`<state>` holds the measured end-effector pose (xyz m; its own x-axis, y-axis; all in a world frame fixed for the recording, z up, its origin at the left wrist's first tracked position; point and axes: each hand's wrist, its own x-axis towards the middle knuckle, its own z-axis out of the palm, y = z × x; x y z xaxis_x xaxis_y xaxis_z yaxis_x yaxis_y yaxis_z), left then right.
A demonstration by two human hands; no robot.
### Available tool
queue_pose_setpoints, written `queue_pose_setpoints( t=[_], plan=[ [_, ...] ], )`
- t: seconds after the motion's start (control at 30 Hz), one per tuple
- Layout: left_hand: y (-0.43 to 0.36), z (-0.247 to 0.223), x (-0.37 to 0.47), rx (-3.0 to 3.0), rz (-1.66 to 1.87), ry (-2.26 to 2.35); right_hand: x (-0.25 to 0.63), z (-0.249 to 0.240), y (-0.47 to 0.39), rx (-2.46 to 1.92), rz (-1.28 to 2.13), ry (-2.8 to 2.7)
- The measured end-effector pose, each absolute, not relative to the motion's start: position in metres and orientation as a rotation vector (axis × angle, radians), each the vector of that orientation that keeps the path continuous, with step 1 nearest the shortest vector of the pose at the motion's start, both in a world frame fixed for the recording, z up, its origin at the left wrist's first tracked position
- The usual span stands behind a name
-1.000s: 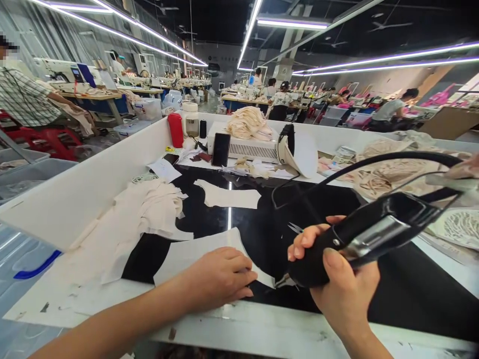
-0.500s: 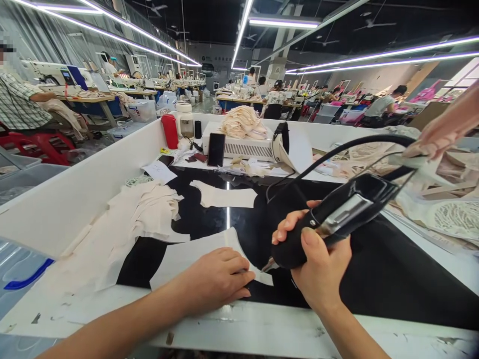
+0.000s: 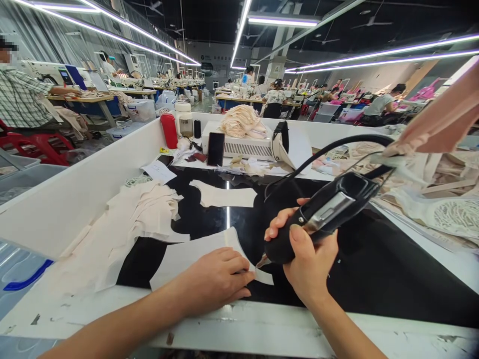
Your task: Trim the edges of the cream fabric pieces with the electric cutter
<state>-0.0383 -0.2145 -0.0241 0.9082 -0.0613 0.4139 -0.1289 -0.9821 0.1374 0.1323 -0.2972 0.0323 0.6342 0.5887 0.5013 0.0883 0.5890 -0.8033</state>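
My left hand (image 3: 220, 274) lies palm down on a white fabric piece (image 3: 187, 259), fingers stretched flat near its right edge. My right hand (image 3: 309, 259) is wrapped round a black corded hand tool (image 3: 337, 202) with a silver metal plate on its side. Its narrow metal tip (image 3: 263, 261) points down to the left, at the curved edge of the fabric piece just beyond my left fingertips. Whether the tip touches the fabric I cannot tell. A pinkish cloth strip (image 3: 430, 124) is knotted at the tool's rear end, by the black cable (image 3: 318, 157).
A cut fabric piece (image 3: 224, 194) lies farther back on the black work surface (image 3: 392, 269). Stacked pale pieces (image 3: 138, 214) are on the left. Behind stand a white box (image 3: 243, 147) topped with fabric, a phone (image 3: 216, 148) and a red bottle (image 3: 169, 130). White side walls (image 3: 75, 184) border the table.
My right hand and the tool have shifted slightly left, bringing the tip closer to the fabric edge. The knotted cloth strip has swung left with it. My left hand has stayed in place.
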Motion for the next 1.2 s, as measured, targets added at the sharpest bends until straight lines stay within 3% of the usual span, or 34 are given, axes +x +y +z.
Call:
queue_pose_setpoints(
  t=[1.2],
  plan=[
    [-0.206,-0.025,-0.04,2.901,0.605,-0.151,0.129,0.036,-0.304,-0.853,0.358,-0.827]
  ],
)
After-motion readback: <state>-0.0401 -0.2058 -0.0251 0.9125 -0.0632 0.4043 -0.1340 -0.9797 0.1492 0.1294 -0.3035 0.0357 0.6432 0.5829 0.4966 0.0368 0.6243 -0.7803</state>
